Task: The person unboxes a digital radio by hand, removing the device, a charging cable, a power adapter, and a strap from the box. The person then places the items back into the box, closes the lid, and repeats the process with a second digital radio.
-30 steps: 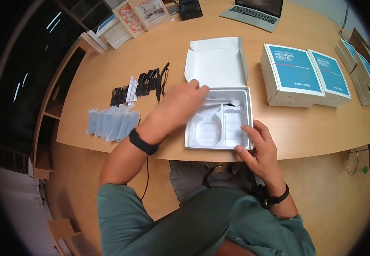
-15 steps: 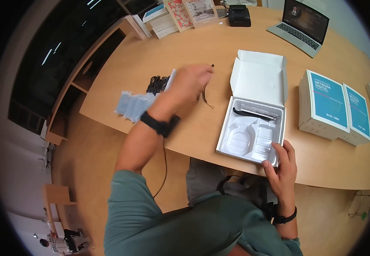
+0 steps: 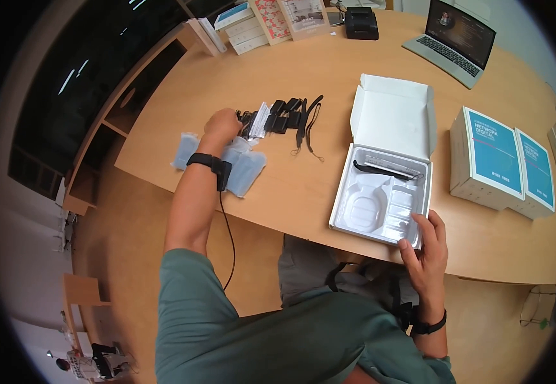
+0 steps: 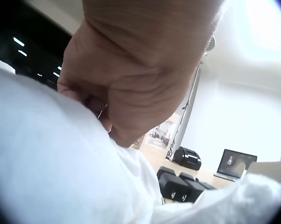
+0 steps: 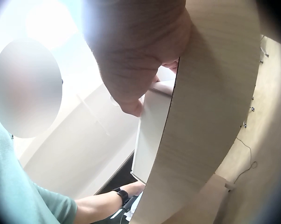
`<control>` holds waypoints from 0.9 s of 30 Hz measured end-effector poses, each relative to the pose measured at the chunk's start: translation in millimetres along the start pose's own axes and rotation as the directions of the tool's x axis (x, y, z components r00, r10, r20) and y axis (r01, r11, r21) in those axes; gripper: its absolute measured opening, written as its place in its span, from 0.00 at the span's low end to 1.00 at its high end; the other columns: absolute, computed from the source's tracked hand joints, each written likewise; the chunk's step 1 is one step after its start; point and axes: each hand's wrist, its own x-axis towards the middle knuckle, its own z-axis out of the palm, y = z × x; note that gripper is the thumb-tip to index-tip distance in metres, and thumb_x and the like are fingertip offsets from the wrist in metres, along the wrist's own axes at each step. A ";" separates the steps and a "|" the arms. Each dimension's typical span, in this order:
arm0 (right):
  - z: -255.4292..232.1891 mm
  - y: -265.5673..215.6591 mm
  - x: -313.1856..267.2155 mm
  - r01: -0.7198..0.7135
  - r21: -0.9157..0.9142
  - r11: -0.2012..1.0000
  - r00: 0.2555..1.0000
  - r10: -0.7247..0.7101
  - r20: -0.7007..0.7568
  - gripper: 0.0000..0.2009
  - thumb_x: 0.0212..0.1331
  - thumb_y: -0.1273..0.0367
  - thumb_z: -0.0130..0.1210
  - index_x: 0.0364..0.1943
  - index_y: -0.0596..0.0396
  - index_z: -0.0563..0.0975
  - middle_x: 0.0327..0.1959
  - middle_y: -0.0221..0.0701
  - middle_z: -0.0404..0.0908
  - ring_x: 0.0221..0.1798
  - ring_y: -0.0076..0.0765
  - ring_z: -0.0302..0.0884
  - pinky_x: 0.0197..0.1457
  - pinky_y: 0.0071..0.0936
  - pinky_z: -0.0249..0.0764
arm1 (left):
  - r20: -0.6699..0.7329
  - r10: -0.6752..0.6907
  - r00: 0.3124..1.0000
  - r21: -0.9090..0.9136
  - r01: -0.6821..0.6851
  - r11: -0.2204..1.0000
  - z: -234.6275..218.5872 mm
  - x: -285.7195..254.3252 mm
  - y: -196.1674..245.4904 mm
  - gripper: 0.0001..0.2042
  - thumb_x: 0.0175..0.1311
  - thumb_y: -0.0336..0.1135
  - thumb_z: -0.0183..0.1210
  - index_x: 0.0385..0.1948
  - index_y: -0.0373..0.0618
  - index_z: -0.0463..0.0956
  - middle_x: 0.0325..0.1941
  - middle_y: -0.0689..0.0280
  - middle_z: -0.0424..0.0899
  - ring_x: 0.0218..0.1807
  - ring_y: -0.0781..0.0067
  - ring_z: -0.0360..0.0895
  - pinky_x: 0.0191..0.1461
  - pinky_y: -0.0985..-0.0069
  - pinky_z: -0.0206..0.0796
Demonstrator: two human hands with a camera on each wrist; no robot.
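Observation:
My left hand [image 3: 222, 125] reaches down at the bundled black cables [image 3: 245, 121] on the table's left side. In the left wrist view its fingers [image 4: 96, 102] are curled downward behind pale plastic wrapping [image 4: 61, 154]. The fingertips are hidden, so I cannot tell whether they hold a cable. My right hand [image 3: 428, 246] grips the front right corner of an open white box [image 3: 392, 115], thumb outside and fingers over the rim. Inside is a white moulded tray [image 3: 362, 208] with a black wrist strap [image 3: 380, 169] across its rear slot.
Beside the cables lie white paper strips [image 3: 260, 120], black power adapters [image 3: 279, 123] and more black straps [image 3: 310, 125]. Frosted plastic pouches [image 3: 246, 173] lie nearer the edge. Blue-and-white boxes [image 3: 492, 153] stand at the right. A laptop [image 3: 454, 41] sits at the back.
My left hand has gone from over the box's rear slot, past the straps, leftward to the cables. The strap now lies across the slot. My right hand stays at the box corner. The head view has shifted.

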 end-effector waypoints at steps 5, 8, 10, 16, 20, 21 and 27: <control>1.4 0.5 -1.0 0.005 -0.001 1.000 1.000 -0.005 -0.008 0.26 0.62 0.65 0.74 0.64 0.56 0.83 0.70 0.49 0.78 0.66 0.58 0.82 0.67 0.45 0.81 | -0.044 -0.072 0.996 -0.194 0.062 0.979 3.2 12.5 -29.8 0.16 0.65 0.44 0.66 0.45 0.42 0.90 0.49 0.47 0.93 0.54 0.41 0.90 0.60 0.51 0.81; 0.1 -0.5 0.3 0.028 -0.020 0.999 0.999 -0.028 -0.015 0.26 0.61 0.65 0.74 0.63 0.56 0.83 0.69 0.49 0.78 0.65 0.57 0.83 0.66 0.44 0.81 | -0.194 -0.107 0.975 -0.301 0.044 0.953 15.5 27.0 -51.2 0.16 0.67 0.46 0.65 0.40 0.42 0.89 0.45 0.46 0.93 0.51 0.39 0.90 0.56 0.51 0.81; -1.9 0.1 0.9 0.028 -0.044 0.999 0.999 -0.029 -0.025 0.26 0.61 0.65 0.74 0.63 0.56 0.84 0.69 0.49 0.78 0.64 0.57 0.83 0.64 0.44 0.82 | -0.242 -0.127 0.962 -0.327 0.042 0.944 14.2 27.3 -48.6 0.15 0.69 0.45 0.64 0.37 0.40 0.87 0.38 0.49 0.91 0.44 0.49 0.90 0.49 0.54 0.80; -1.4 -1.4 1.9 0.031 -0.013 0.999 0.999 -0.032 -0.023 0.26 0.61 0.62 0.75 0.62 0.55 0.84 0.68 0.48 0.79 0.61 0.55 0.85 0.61 0.43 0.83 | -0.170 -0.038 0.985 -0.730 -0.100 0.676 -20.8 -7.9 11.2 0.11 0.75 0.38 0.63 0.42 0.38 0.83 0.37 0.60 0.90 0.38 0.66 0.88 0.45 0.65 0.80; -1.7 1.0 2.3 0.066 -0.059 0.996 0.997 -0.069 -0.034 0.26 0.61 0.61 0.75 0.62 0.55 0.84 0.68 0.48 0.79 0.61 0.55 0.85 0.61 0.44 0.83 | -0.101 0.419 0.902 -0.840 -0.303 0.450 -56.4 -87.0 124.3 0.08 0.79 0.34 0.62 0.50 0.40 0.81 0.42 0.65 0.90 0.40 0.74 0.86 0.49 0.75 0.79; -2.2 0.3 1.8 0.068 -0.053 0.996 0.997 -0.069 -0.025 0.26 0.61 0.61 0.75 0.63 0.54 0.84 0.68 0.48 0.79 0.62 0.55 0.85 0.61 0.43 0.83 | -0.091 0.516 0.852 -0.763 -0.393 0.514 -65.1 -114.7 155.2 0.08 0.77 0.33 0.64 0.49 0.40 0.81 0.41 0.63 0.90 0.40 0.72 0.86 0.50 0.74 0.79; -1.3 1.1 1.2 0.061 -0.037 0.997 0.998 -0.062 -0.021 0.26 0.61 0.64 0.75 0.63 0.55 0.84 0.69 0.48 0.79 0.63 0.55 0.85 0.62 0.43 0.83 | -0.385 0.835 0.393 -0.280 -0.912 0.299 -40.4 -171.2 246.9 0.07 0.63 0.31 0.70 0.38 0.43 0.82 0.40 0.59 0.86 0.47 0.51 0.84 0.50 0.54 0.76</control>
